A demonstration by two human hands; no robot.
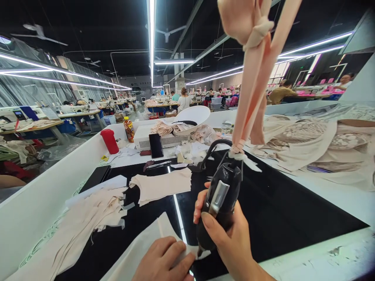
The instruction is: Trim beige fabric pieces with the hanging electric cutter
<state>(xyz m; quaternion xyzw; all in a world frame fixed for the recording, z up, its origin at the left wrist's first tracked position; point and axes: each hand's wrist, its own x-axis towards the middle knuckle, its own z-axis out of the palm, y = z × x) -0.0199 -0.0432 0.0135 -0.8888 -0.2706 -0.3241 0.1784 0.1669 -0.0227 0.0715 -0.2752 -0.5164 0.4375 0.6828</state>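
Observation:
My right hand [225,238] is wrapped round a black hand-held power tool [218,207] with a metal lever on its side. The tool's narrow metal tip [200,251] points down at the edge of a cream fabric piece [155,238]. Beside the tip, my left hand [165,259] lies on that fabric with its fingers over it, pressing it to the black work surface [278,210]. Knotted pale pink fabric strips [249,89] hang from above, tied to the top of the tool near its cable.
Stacked cream fabric pieces [84,222] lie at left, and another cut piece [164,185] lies ahead. Behind are a pen [159,165], a phone [156,146], a white vented box [143,138], a red container [109,141] and a bottle [128,129]. More fabric [299,144] is heaped at right.

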